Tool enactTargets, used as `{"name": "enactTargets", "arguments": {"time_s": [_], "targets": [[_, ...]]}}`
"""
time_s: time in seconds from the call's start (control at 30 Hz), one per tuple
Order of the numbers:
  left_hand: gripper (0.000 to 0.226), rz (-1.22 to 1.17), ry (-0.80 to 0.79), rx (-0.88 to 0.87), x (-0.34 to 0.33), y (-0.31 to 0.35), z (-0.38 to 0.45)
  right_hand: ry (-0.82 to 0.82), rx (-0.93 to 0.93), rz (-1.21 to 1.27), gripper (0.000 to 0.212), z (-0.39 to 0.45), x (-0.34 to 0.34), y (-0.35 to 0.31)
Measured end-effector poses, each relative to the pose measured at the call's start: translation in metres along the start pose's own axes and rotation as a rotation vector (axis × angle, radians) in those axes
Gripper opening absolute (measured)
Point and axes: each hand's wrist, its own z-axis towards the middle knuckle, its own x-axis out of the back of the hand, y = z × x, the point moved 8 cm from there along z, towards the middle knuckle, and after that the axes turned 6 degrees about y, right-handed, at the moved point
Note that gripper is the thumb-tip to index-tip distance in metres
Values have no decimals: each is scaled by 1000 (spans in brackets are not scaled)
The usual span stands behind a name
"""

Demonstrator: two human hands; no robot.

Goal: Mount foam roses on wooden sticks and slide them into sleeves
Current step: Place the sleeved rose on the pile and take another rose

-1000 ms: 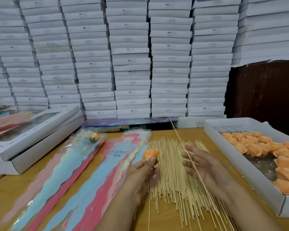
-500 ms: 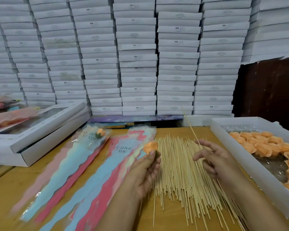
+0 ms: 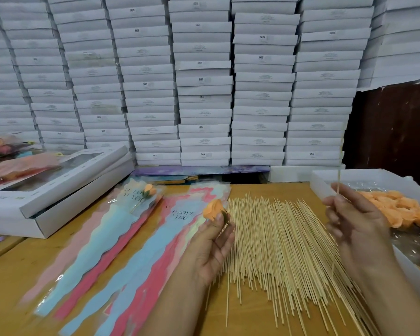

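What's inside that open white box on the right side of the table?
The open white cardboard box holds loose orange foam roses lying on clear plastic film. The right hand covers part of them, and the box runs out of view.

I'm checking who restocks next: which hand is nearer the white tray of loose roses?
Right. The right hand, pinching a stick, hovers at the tray near its left wall; the left hand, holding a rose, is across the stick pile.
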Motion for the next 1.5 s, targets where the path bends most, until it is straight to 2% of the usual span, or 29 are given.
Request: {"name": "enactTargets", "arguments": {"time_s": [0.1,0.17,0.23,0.3,0.43,0.77,1.5], "targets": [[40,-13,14,-4,1,2,0,-8,279,-499,36,-10,-6,-9],[37,-61,5,-1,0,4,0,-124,388,-836,36,-19,-22,0],[32,-89,5,-13,-1,6,0,-261,398,-1083,34,-26,-33,18],[27,-106,21,-29,2,8,1,-349,344,-1207,32,-28,-36,33],[28,-151,47,-56,5,12,2,-381,281,-1246,31,-25,-33,41],[33,-151,59,-79,8,14,3,-345,199,-1190,29,-20,-26,48],[31,-168,61,-84,9,14,4,-359,214,-1199,34,-20,-24,51]]}}
